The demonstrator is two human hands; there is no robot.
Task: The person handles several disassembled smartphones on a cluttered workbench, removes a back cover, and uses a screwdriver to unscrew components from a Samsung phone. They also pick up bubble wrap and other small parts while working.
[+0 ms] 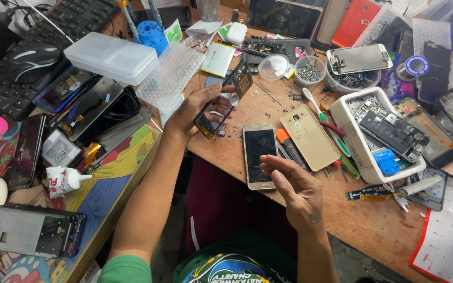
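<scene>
A black rectangular phone frame [222,102] was pinched in the left hand [197,107], held tilted above the wooden counter [363,222] near its left edge. The right hand [295,183] hovered with its grip spread, holding nothing, just beside a gold smartphone with a dark screen [258,155] lying near the counter's front edge; a gold back cover [310,137] lay beside it.

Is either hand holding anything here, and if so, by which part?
The left hand holds a black phone frame by its lower half, fingers around one long edge. The right hand is open and holds nothing, beside the gold phone.
</scene>
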